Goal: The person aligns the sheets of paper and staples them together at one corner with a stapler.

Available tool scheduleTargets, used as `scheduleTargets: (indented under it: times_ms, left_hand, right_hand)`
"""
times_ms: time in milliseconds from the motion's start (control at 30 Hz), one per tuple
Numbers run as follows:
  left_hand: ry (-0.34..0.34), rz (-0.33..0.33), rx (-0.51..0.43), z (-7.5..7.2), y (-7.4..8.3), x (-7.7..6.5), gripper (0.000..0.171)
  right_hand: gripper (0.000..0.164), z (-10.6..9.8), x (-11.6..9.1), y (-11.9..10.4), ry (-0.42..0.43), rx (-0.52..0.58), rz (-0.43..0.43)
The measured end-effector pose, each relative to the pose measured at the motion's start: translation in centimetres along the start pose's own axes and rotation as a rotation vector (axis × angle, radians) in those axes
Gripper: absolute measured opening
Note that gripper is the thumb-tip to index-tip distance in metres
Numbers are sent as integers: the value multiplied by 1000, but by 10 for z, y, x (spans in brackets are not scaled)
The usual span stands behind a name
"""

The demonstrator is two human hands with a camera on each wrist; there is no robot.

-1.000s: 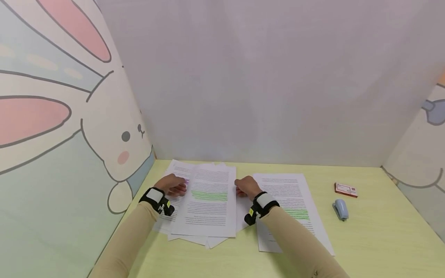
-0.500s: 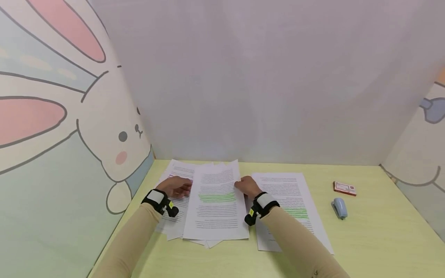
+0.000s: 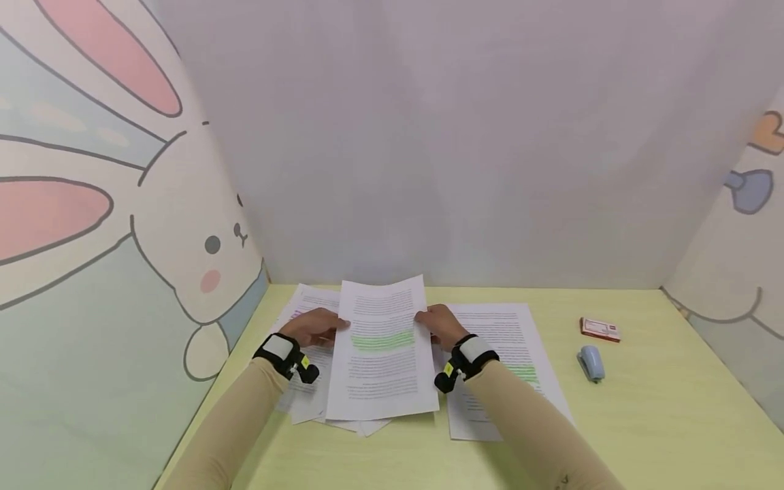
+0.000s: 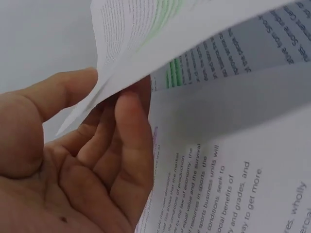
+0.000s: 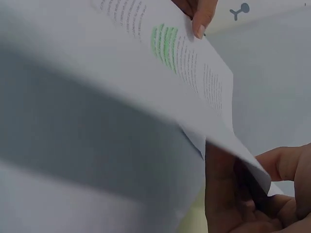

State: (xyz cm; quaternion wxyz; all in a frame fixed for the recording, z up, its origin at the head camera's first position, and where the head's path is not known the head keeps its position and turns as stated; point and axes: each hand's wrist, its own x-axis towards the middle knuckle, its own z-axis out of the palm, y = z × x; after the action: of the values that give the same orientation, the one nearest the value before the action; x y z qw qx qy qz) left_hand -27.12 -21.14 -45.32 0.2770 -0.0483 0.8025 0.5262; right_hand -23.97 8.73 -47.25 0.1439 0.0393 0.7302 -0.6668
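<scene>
A printed sheet of paper [image 3: 382, 371] with a green highlighted band is lifted off the pile, its top edge bowed. My left hand [image 3: 315, 327] pinches its left edge, thumb on the printed face and fingers behind, as the left wrist view shows on the paper [image 4: 131, 29]. On the opposite edge my right hand [image 3: 444, 327] pinches the same sheet; in the right wrist view its thumb and fingers close around the curled edge. Beneath lie several more printed sheets [image 3: 306, 401], fanned out, one with purple marking near the top.
Right of the pile lies another printed sheet [image 3: 471, 415] with green highlighting, partly under my right forearm. Farther right on the pale yellow table [image 3: 661, 408] are a blue stapler [image 3: 591, 363] and a small red-and-white box [image 3: 600, 329]. A grey wall [image 3: 459, 170] stands behind.
The highlighted sheet has shifted right and risen off the pile. My left hand has moved right and now grips its left edge; my right hand keeps hold of the other edge.
</scene>
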Motion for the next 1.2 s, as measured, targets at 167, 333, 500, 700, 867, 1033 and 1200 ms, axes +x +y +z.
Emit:
scheduleTargets:
  times_ms: [167,333,500,700,867,1033,1200]
  left_hand:
    - [-58,36,-30,2,5,4,29]
    - [-158,113,-99,6,13,4,33]
    - [-259,163,-184,13,22,2,36]
    - [-304,204,-248,26,28,6,36]
    - [-326,224,-263,40,37,10,36]
    - [-355,242,-267,56,46,13,36]
    - [-365,231,-298,73,51,17,35]
  right_hand:
    - [31,-9,-5,-5,-19,34,-27]
    - [32,-22,-9,-7,8,56,-3]
    - [34,-38,-15,-8,-14,129,14]
    - [37,-57,-24,-11,-60,167,-7]
    - [39,-78,-32,-10,-75,192,-18]
    - [39,-101,-42,-9,-47,192,-31]
    - [40,-117,-50,-5,-7,161,-13]
